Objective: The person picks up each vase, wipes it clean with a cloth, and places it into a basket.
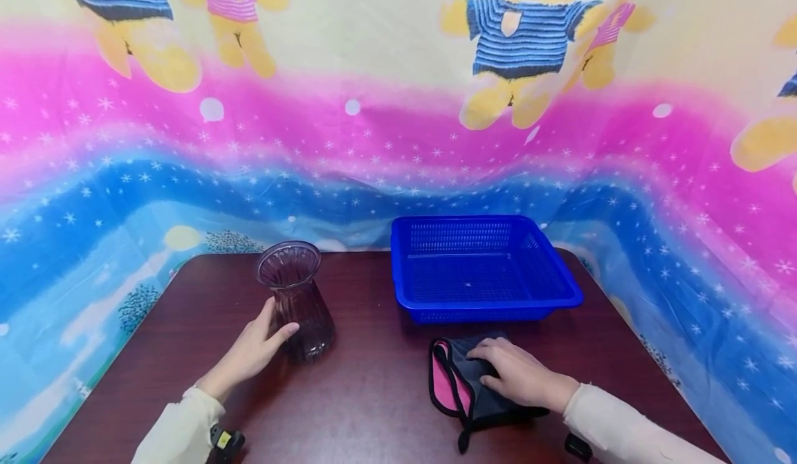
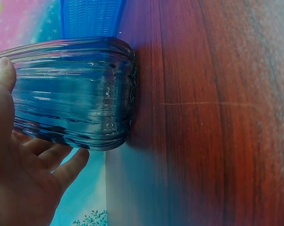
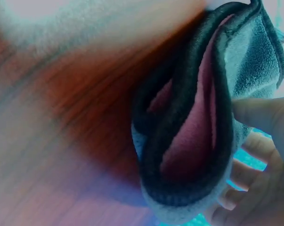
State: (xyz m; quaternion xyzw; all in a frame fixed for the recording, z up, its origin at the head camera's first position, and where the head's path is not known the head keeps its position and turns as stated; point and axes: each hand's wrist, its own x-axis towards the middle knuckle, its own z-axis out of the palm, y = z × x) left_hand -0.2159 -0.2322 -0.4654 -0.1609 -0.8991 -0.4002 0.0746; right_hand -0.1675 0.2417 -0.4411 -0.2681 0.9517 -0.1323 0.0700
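Observation:
A dark-tinted, ribbed glass vase [image 1: 305,315] with a flared rim stands near the table's left side, leaning slightly in the head view. My left hand [image 1: 252,350] grips its left side, thumb in front and fingers behind; the left wrist view shows the clear ribbed glass [image 2: 76,94] between thumb and fingers. On the right, my right hand [image 1: 523,374] holds a folded grey cloth [image 1: 457,350] with pink inner side and black edging. The right wrist view shows the thumb on one face of the cloth [image 3: 189,141] and the fingers along the other.
A blue plastic basket [image 1: 486,308] with perforated walls stands at the back right, just behind the cloth. The dark red-brown table [image 1: 367,395] is bordered by a printed curtain [image 1: 373,125] at the back and both sides.

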